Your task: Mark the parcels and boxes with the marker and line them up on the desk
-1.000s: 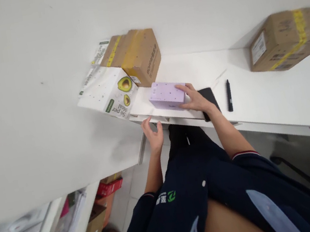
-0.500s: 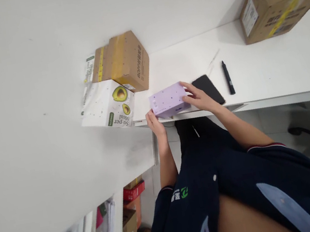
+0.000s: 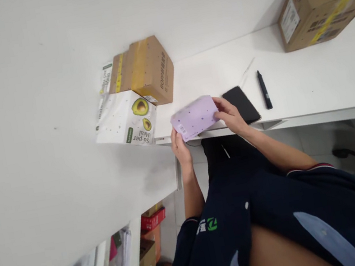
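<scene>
A light purple box (image 3: pixel 195 117) with small dark dots and a barcode is held between both hands at the front edge of the white desk. My left hand (image 3: pixel 180 147) grips its left end, fingers curled at the lower corner. On the opposite end, my right hand (image 3: pixel 229 113) has its thumb on the face and its fingers behind. Just beyond my right hand lies a black phone-like slab (image 3: pixel 241 104), flat on the desk. The underside of the purple box is hidden.
Left of the hands stand a white avocado-print carton (image 3: pixel 127 119) and taped brown cartons (image 3: pixel 153 71). A black marker (image 3: pixel 264 90) lies on the desk (image 3: pixel 318 76) at right. A large taped carton (image 3: pixel 322 2) is against the wall at far right.
Both hands have tilted the purple box, so its barcode face has turned and now shows lower and broader. The camera view has shifted slightly.
</scene>
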The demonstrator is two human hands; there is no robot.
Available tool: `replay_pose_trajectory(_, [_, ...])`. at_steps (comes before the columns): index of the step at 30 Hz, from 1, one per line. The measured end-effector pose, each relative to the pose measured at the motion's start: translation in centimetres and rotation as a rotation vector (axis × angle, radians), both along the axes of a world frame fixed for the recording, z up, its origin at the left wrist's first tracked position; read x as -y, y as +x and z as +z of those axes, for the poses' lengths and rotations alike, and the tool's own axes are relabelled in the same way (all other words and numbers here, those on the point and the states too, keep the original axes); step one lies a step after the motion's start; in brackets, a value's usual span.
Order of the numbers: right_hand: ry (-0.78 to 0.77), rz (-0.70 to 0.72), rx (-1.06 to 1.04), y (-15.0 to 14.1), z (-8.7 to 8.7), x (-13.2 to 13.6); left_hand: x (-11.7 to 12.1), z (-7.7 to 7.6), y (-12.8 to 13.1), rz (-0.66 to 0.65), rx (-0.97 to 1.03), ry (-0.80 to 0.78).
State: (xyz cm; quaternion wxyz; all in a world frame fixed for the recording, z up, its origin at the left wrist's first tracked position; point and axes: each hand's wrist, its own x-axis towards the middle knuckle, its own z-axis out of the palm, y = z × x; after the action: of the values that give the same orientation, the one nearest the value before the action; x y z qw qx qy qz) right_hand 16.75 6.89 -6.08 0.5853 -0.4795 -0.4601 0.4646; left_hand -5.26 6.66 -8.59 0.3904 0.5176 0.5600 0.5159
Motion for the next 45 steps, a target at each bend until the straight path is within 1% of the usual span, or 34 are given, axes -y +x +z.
replay_pose_trajectory(2, [0.057, 0.011, -0.056, 0.0, 0.0, 0.0, 0.0, 0.2, -0.1, 0.012, 0.051, 0.044])
replay_pose_trajectory(4, [0.063, -0.017, -0.068, 0.0, -0.2, 0.0, 0.3, 0.1, 0.0, 0.010, 0.076, 0.035])
replay_pose_trajectory(6, [0.032, -0.059, -0.051, 0.0, -0.4, 0.3, 0.9, -0.3, 0.1, 0.013, 0.096, -0.014])
replay_pose_trajectory(9, [-0.032, -0.134, -0.007, 0.0, -1.1, 1.1, 2.0, -1.4, 0.2, 0.058, 0.132, -0.092])
replay_pose_trajectory(12, [-0.102, -0.174, -0.001, -0.3, -1.8, 1.7, 2.8, -2.2, 0.3, 0.080, 0.074, -0.134])
replay_pose_trajectory(14, [-0.136, -0.179, -0.002, -0.4, -2.1, 1.8, 3.0, -2.4, 0.4, 0.071, 0.022, -0.151])
replay_pose_trajectory(17, [-0.149, -0.179, 0.019, -0.4, -2.3, 1.8, 3.0, -2.2, 0.9, 0.066, 0.061, -0.218])
replay_pose_trajectory(20, [-0.138, -0.167, 0.026, -0.3, -2.3, 1.6, 2.9, -1.6, 1.6, 0.075, 0.243, -0.323])
replay_pose_trajectory(22, [-0.123, -0.169, 0.023, -0.4, -2.4, 1.6, 2.8, -1.1, 2.1, 0.075, 0.367, -0.357])
replay_pose_trajectory(25, [-0.104, -0.185, 0.020, -0.4, -2.6, 1.5, 2.6, -0.6, 2.4, 0.076, 0.482, -0.341])
replay_pose_trajectory(28, [-0.097, -0.184, -0.004, -0.4, -2.8, 1.6, 2.5, -0.6, 2.4, 0.074, 0.492, -0.302])
replay_pose_trajectory(32, [-0.076, -0.168, -0.061, -0.5, -2.8, 1.9, 2.7, -0.5, 1.9, 0.074, 0.428, -0.221])
replay_pose_trajectory(35, [-0.068, -0.152, -0.083, -0.6, -2.7, 2.2, 3.0, 0.0, 1.5, 0.062, 0.306, -0.125])
replay_pose_trajectory(38, [-0.104, -0.127, -0.090, -0.9, -2.8, 2.4, 3.1, 1.1, 0.9, 0.063, 0.097, 0.058])
replay_pose_trajectory(40, [-0.158, -0.102, -0.078, -1.2, -2.9, 2.6, 3.0, 2.0, 0.5, 0.083, -0.070, 0.206])
replay_pose_trajectory(42, [-0.223, -0.049, -0.042, -1.5, -3.0, 2.8, 2.7, 2.8, 0.3, 0.108, -0.239, 0.333])
replay_pose_trajectory(45, [-0.314, 0.026, 0.038, -1.9, -3.2, 3.0, 2.4, 3.6, 0.2, 0.130, -0.419, 0.452])
